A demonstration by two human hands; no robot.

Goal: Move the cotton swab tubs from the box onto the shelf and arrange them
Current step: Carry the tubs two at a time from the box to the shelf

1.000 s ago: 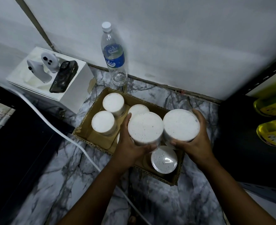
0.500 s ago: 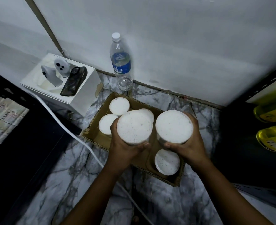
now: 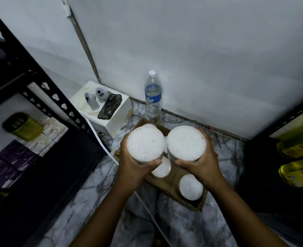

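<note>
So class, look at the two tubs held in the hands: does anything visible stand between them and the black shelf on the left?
Nothing visible does. The left hand and right hand each grip a tub raised above the box; the space toward the shelf looks open.

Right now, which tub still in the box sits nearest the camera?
The tub at the box's near right corner, below the right hand; the other visible one lies between the wrists.

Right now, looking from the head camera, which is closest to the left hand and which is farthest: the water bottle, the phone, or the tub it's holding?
1. The tub, gripped in the left hand, so touching it.
2. The phone, up and to the left, lying on the white box.
3. The water bottle, farthest, standing against the wall.
</note>
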